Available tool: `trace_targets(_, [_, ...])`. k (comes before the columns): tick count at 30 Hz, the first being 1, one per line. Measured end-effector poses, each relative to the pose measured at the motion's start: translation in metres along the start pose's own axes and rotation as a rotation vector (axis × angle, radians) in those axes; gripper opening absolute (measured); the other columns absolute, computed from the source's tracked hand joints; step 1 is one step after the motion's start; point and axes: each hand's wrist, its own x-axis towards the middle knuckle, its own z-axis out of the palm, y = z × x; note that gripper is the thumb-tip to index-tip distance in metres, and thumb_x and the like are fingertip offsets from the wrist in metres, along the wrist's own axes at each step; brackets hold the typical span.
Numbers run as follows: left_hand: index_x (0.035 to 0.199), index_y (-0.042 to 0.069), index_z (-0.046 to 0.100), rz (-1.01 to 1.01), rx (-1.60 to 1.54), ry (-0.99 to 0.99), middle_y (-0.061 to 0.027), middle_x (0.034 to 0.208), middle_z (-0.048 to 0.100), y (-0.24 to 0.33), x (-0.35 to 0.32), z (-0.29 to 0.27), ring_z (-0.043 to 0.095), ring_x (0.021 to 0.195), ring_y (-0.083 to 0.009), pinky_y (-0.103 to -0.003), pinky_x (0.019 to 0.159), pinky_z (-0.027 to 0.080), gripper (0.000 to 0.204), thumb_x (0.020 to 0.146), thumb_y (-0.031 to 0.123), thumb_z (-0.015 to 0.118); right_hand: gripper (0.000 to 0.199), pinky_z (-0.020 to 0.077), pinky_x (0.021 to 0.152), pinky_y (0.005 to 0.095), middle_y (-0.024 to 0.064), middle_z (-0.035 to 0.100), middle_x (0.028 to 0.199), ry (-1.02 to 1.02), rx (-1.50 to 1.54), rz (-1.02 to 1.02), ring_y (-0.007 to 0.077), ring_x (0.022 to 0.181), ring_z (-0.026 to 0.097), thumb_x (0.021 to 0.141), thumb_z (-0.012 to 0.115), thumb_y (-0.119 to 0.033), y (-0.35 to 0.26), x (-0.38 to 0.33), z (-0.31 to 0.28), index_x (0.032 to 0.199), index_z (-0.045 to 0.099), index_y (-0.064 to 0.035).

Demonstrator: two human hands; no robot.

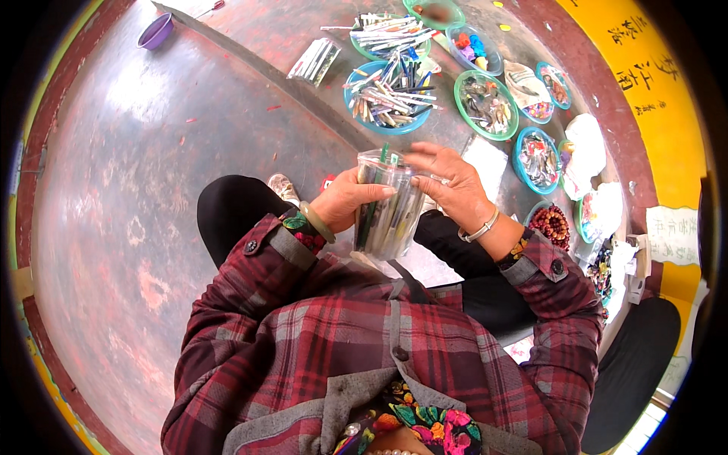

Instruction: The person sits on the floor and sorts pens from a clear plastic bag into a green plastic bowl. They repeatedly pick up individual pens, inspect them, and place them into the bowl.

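Pens and pencils are packed upright in a clear plastic cup (388, 205), which is held in front of the chest, above the lap. The cup is gripped round its side by the left hand (345, 201), fingers curled closed on it. Its rim is touched by the right hand (447, 186), fingers half spread. Beyond, on the floor, more pens are held in a blue round plastic basket (388, 95), and small trinkets in a green round basket (485, 102).

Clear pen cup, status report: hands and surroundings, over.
Left hand gripping clear cup of pens. Right hand at its rim. Blue basin of pens ahead, apart.
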Motion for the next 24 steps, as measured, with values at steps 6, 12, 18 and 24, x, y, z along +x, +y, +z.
trace_targets(6, [0.113, 0.000, 0.055, 0.176, -0.032, -0.023, -0.0063, 0.104, 0.062, 0.017, -0.002, 0.002, 0.059, 0.093, -0.0148, -0.030, 0.084, 0.046, 0.035, 0.079, 0.004, 0.063, 0.073, 0.0386, 0.094, 0.0324, 0.0076, 0.052, 0.121, -0.128, 0.793, 0.556, 0.0160, 0.113, 0.047, 0.076, 0.073, -0.020, -0.020, 0.011, -0.002, 0.135, 0.034, -0.0036])
trace_targets(12, [0.112, -0.002, 0.055, 0.358, 0.292, -0.117, -0.0044, 0.105, 0.061, 0.033, -0.012, 0.010, 0.057, 0.094, -0.0114, -0.028, 0.084, 0.045, 0.040, 0.075, 0.001, 0.068, 0.061, 0.0456, 0.084, 0.0266, 0.0013, 0.057, 0.112, -0.440, 0.776, 0.466, 0.0105, 0.100, 0.054, 0.070, 0.076, -0.005, -0.025, 0.011, 0.009, 0.124, 0.047, -0.0071])
trace_targets(18, [0.117, -0.001, 0.053, 0.799, 1.068, -0.167, -0.0136, 0.125, 0.048, 0.060, -0.021, 0.014, 0.039, 0.122, -0.0250, -0.037, 0.101, 0.030, 0.058, 0.064, 0.013, 0.073, 0.045, 0.0463, 0.082, 0.0252, -0.0006, 0.062, 0.102, -0.322, 0.505, 0.298, 0.0069, 0.093, 0.054, 0.069, 0.077, -0.006, -0.035, 0.014, 0.017, 0.111, 0.058, -0.0049])
trace_targets(24, [0.124, -0.002, 0.048, 0.653, 0.605, -0.215, -0.0130, 0.133, 0.042, 0.060, -0.027, 0.018, 0.034, 0.128, -0.0235, -0.036, 0.104, 0.027, 0.069, 0.060, 0.005, 0.073, 0.036, 0.0464, 0.079, 0.0227, -0.0018, 0.065, 0.094, -0.289, 0.536, 0.275, 0.0051, 0.087, 0.055, 0.072, 0.075, -0.006, -0.057, 0.019, 0.010, 0.106, 0.062, -0.0035])
